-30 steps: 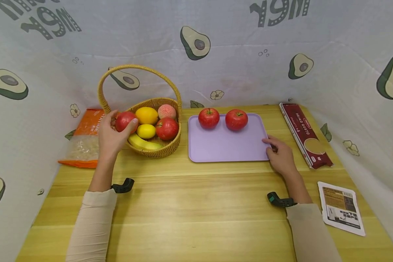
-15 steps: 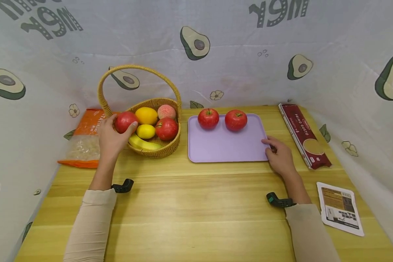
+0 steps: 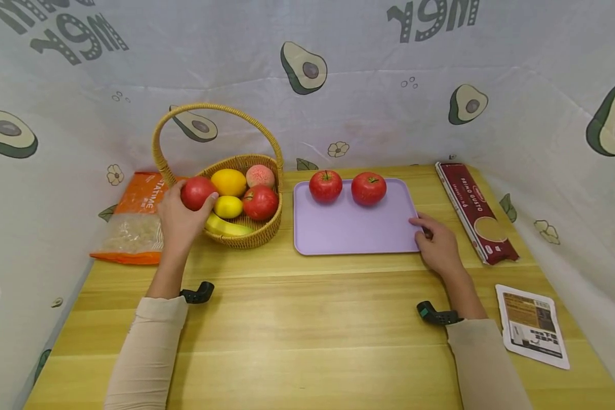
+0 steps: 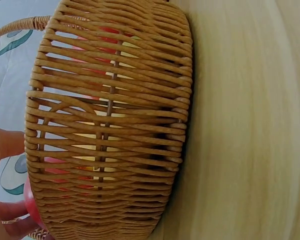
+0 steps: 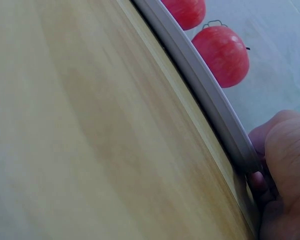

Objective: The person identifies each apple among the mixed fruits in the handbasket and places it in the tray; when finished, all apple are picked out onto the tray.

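Note:
My left hand (image 3: 181, 222) holds a red apple (image 3: 197, 192) between thumb and fingers at the left side of the wicker basket (image 3: 246, 242). Inside the basket lie a large yellow fruit (image 3: 229, 182), a pink peach (image 3: 259, 177), a lemon (image 3: 228, 207), a red tomato (image 3: 260, 203) and a banana (image 3: 227, 228). In the left wrist view the basket's wall (image 4: 110, 120) covers most of the fruit. My right hand (image 3: 439, 245) pinches the right edge of the lilac tray (image 3: 353, 230). An apple (image 3: 325, 186) and a tomato (image 3: 368, 189) sit at its back.
An orange-and-clear food bag (image 3: 133, 228) lies left of the basket, partly behind my left hand. Right of the tray is a dark red spaghetti pack (image 3: 476, 213). A white flat packet (image 3: 533, 326) lies nearer, by my right sleeve. The basket's tall handle (image 3: 215, 106) arches over the fruit.
My left hand and forearm have shifted slightly to the right, still holding the apple by the basket. My right hand and the tray have stayed in place.

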